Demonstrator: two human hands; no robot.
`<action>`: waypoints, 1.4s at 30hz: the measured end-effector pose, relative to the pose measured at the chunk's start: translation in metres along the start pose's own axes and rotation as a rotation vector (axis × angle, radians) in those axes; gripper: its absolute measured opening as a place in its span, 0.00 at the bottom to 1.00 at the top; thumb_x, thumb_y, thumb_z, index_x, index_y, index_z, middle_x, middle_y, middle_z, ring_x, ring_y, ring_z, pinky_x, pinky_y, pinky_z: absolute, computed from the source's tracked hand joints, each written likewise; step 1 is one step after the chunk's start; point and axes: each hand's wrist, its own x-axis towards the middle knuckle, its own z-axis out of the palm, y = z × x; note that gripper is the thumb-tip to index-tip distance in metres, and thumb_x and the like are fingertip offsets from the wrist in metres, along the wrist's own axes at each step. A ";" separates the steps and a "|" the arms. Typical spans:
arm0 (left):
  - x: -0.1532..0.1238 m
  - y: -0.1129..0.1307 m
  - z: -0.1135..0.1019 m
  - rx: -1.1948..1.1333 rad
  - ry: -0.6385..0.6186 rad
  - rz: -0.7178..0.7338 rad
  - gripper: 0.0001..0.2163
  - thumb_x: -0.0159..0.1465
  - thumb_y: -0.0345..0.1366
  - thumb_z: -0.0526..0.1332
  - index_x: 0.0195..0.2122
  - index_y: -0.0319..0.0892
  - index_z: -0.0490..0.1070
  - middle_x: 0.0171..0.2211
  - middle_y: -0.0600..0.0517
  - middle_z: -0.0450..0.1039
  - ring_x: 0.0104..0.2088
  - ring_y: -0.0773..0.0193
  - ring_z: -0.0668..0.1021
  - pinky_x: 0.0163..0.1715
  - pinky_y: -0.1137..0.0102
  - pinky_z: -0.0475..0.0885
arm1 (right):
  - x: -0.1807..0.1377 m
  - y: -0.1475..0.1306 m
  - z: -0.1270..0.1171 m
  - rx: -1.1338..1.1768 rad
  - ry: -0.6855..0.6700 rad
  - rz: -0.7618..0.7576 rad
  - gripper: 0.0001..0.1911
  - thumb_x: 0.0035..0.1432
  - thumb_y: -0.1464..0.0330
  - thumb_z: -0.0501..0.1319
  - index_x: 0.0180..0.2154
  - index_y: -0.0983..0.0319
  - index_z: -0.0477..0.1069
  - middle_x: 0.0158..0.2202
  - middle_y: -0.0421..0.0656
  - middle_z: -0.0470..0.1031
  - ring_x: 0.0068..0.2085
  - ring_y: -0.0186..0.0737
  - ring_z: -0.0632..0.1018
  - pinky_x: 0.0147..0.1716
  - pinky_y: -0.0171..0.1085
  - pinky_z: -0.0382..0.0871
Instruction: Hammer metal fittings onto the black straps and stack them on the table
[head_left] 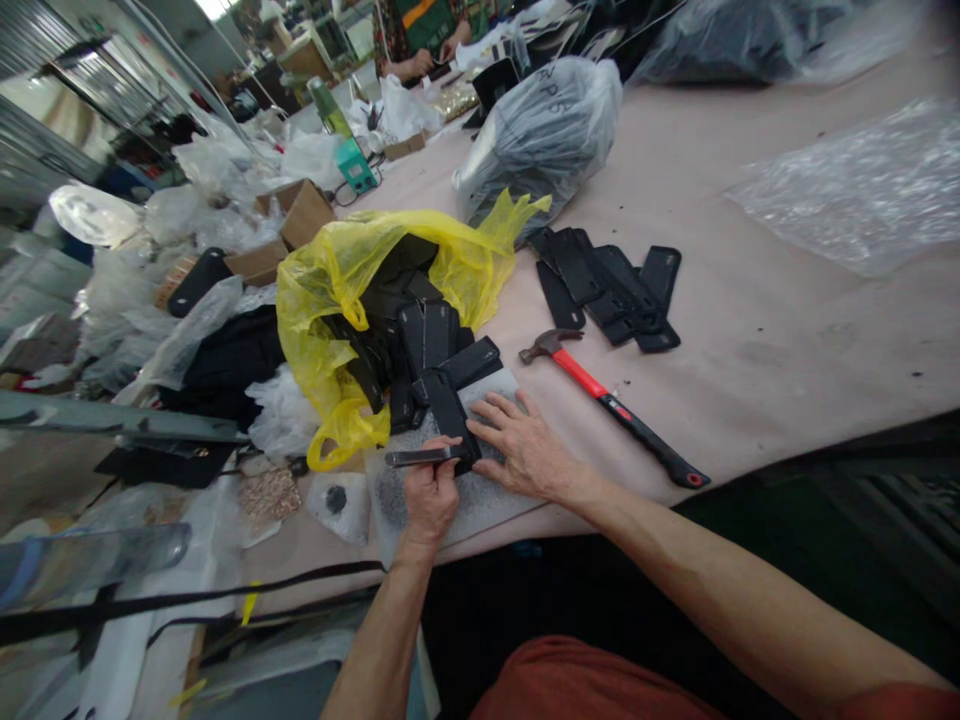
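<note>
On the table (757, 345), just before the bag (311, 285), the left hand (433, 502) gripped a bar (418, 457) at a black piece (447, 402); the right hand (529, 452), fingers spread, seemingly steadied it for positioning, the next move likely needing firmness

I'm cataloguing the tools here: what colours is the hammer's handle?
The hammer's handle is red and black, best seen in the head view.
</note>
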 end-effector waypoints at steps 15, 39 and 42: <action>0.002 0.003 0.013 0.081 -0.063 -0.065 0.12 0.65 0.30 0.52 0.45 0.44 0.72 0.44 0.47 0.79 0.47 0.56 0.79 0.51 0.59 0.74 | -0.002 0.001 0.002 0.005 -0.022 -0.021 0.27 0.58 0.58 0.63 0.58 0.58 0.67 0.64 0.50 0.63 0.65 0.58 0.58 0.62 0.62 0.45; -0.002 -0.002 0.013 0.005 -0.078 -0.068 0.08 0.64 0.30 0.53 0.42 0.46 0.68 0.39 0.49 0.77 0.45 0.56 0.79 0.46 0.64 0.73 | -0.028 0.017 -0.099 0.655 -0.021 0.899 0.09 0.62 0.64 0.52 0.29 0.60 0.61 0.20 0.35 0.62 0.16 0.29 0.61 0.14 0.31 0.57; -0.003 -0.002 0.013 0.007 -0.067 -0.066 0.08 0.63 0.29 0.54 0.42 0.46 0.67 0.39 0.49 0.77 0.45 0.56 0.79 0.45 0.64 0.74 | -0.021 -0.027 -0.131 0.560 0.276 0.622 0.16 0.65 0.56 0.50 0.32 0.59 0.63 0.20 0.34 0.61 0.16 0.30 0.62 0.15 0.30 0.55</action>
